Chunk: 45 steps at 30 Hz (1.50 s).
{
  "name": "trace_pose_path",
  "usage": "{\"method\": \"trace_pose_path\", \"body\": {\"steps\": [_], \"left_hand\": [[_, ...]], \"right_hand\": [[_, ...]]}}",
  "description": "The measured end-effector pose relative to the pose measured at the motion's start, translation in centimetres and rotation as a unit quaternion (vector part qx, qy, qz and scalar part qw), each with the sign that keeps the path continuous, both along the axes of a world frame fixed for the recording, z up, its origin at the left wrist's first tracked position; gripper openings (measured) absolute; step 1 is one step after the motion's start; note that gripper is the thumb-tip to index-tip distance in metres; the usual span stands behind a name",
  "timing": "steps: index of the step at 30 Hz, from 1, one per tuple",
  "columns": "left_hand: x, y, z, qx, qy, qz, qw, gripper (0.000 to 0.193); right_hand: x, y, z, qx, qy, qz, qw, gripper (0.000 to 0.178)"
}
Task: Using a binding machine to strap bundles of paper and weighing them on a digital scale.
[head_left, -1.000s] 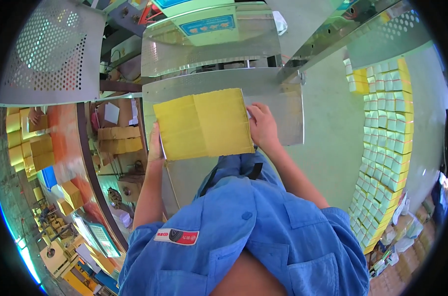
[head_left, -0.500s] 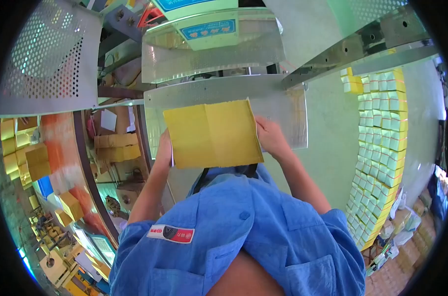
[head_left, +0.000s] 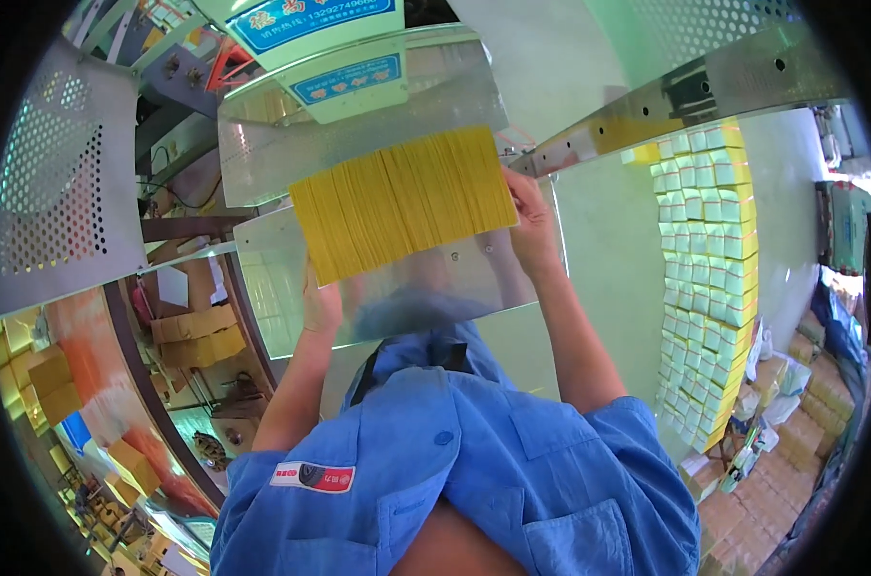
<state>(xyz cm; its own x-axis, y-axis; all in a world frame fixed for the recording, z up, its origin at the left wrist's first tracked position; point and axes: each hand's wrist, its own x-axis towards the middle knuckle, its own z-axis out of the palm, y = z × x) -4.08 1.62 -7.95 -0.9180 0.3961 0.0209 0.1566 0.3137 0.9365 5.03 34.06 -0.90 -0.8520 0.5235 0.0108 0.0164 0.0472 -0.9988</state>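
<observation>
A thick stack of yellow paper sheets [head_left: 405,204] spans the gap between my two hands, its many thin edges facing up and its right end tilted higher. My left hand [head_left: 321,300] is closed against the lower left end of the stack, its fingers mostly hidden behind the paper. At the opposite end my right hand [head_left: 533,223] grips the stack with curled fingers. Beneath and behind it is a shiny metal plate [head_left: 426,288], which reflects my blue clothing.
Beyond the stack rises a clear panel [head_left: 253,144] with a blue-and-white sign [head_left: 306,21]. A metal bar with holes [head_left: 666,101] slants at upper right. Rows of banded paper bundles [head_left: 704,278] lie along the right. Perforated metal [head_left: 66,182] and cardboard [head_left: 197,331] are on the left.
The stack has moved up and away from me, over the plate. Earlier a flat, creased yellow face showed; now the lined sheet edges do. Both hands still hold it.
</observation>
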Motion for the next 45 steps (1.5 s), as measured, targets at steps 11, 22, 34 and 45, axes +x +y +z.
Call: {"method": "trace_pose_path", "body": {"steps": [11, 22, 34, 45], "left_hand": [[-1.2, 8.3, 4.1, 0.329, -0.280, 0.015, 0.902, 0.043], [-0.4, 10.2, 4.9, 0.298, -0.220, 0.035, 0.928, 0.035], [-1.1, 10.6, 5.3, 0.305, -0.257, -0.008, 0.917, 0.055], [-1.5, 11.0, 4.6, 0.310, -0.209, 0.007, 0.927, 0.052]], "right_hand": [[1.9, 0.8, -1.6, -0.151, 0.065, -0.245, 0.955, 0.013], [0.8, -3.4, 15.8, 0.457, 0.132, -0.039, 0.879, 0.034], [-1.6, -3.7, 10.1, 0.497, -0.019, 0.118, 0.860, 0.057], [6.4, 2.0, -0.5, -0.026, 0.007, -0.065, 0.997, 0.053]]}}
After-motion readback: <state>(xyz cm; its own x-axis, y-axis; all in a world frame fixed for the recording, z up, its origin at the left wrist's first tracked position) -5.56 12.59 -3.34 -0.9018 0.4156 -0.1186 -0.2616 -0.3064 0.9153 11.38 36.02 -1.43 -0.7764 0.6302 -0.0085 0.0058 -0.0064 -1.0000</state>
